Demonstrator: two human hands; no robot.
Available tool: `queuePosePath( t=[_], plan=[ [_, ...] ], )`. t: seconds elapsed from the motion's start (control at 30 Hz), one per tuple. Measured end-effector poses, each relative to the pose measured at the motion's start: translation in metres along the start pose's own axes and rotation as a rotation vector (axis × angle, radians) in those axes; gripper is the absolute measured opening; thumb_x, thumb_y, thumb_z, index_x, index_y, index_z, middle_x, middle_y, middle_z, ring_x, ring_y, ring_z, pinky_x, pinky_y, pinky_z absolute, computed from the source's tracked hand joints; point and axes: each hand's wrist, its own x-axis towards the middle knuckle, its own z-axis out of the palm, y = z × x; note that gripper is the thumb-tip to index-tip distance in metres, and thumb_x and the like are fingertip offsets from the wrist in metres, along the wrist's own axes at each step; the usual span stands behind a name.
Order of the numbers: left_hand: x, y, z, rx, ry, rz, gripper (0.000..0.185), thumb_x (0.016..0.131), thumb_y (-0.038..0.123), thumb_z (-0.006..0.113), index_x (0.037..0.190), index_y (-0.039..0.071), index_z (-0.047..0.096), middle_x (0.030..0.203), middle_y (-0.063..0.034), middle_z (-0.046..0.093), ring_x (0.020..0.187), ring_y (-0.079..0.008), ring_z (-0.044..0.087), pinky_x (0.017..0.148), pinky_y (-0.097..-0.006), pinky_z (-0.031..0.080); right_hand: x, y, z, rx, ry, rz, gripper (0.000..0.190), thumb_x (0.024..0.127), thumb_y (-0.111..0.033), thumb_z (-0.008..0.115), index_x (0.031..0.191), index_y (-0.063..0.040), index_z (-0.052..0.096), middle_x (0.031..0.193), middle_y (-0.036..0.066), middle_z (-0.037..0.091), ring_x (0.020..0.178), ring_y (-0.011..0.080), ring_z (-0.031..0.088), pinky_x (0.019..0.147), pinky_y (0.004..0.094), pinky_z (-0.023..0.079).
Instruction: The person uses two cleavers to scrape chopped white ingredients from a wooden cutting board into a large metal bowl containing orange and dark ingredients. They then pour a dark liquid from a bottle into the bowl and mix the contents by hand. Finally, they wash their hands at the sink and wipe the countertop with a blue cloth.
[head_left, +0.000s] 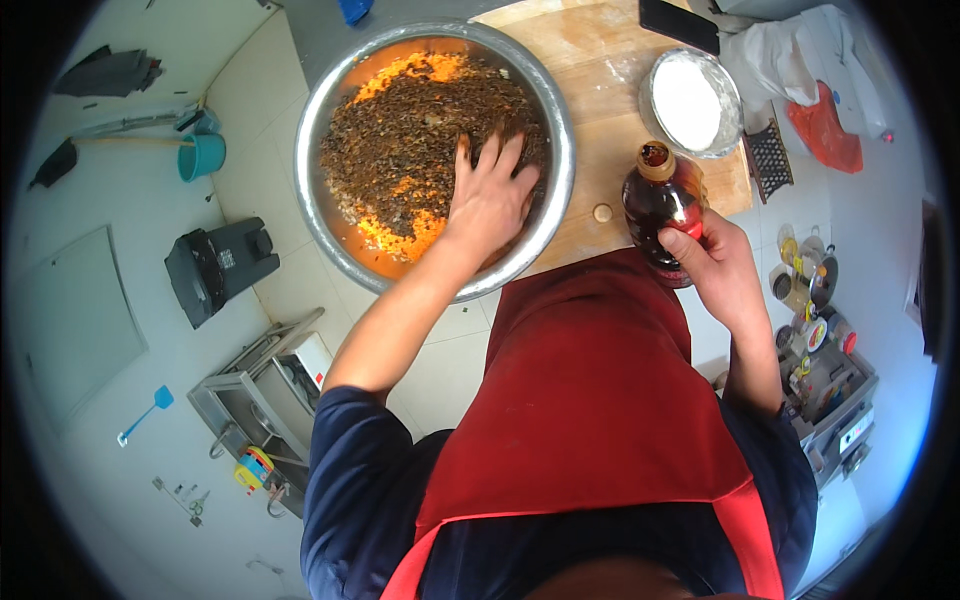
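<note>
My left hand (491, 195) rests in a large steel basin (561, 150), its spread fingertips pressed into a chopped dark-brown mixture (397, 127). Shredded orange bits (405, 238), carrot-like, show at the mixture's lower edge and along the top. My right hand (712, 262) grips an uncapped plastic bottle (660, 202) of dark liquid, which leans slightly with its mouth up, over the front edge of the wooden board. A small round cap (602, 213) lies on the board between bottle and basin.
On the wooden board (592, 112) stands a bowl (733, 124) of white powder, with a dark flat object (679, 26) behind it. White sacks (780, 60) and a red plastic bag (829, 131) are at the right. A black bin (221, 262) and steel rack (247, 405) stand left.
</note>
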Motion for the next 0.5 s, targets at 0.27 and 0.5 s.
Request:
queuePosePath(
  t=[0.27,0.5],
  plan=[
    [-0.022,-0.078,-0.037,-0.094,0.092,-0.693,0.053,0.101,0.036,0.067,0.148,0.014,0.059,0.168,-0.0237,0.039,0.156,-0.0446,0.037,0.125,-0.0668,0.034,0.0,-0.004,-0.001,-0.021,0.013,-0.006,0.027,0.103,-0.023,0.077,0.115,0.002,0.073,0.092,0.002,0.071,0.087,0.0078,0.059,0.082,0.0279,0.052],
    [-0.017,0.002,-0.018,-0.126,0.0,-0.352,0.056,0.092,0.026,0.079,0.144,0.015,0.062,0.17,-0.0245,0.032,0.159,-0.0499,0.028,0.122,-0.0719,0.035,0.006,-0.005,0.001,-0.045,-0.005,-0.016,0.029,0.104,-0.023,0.077,0.116,0.002,0.072,0.093,0.001,0.072,0.088,0.0078,0.059,0.082,0.0276,0.053]
  ],
)
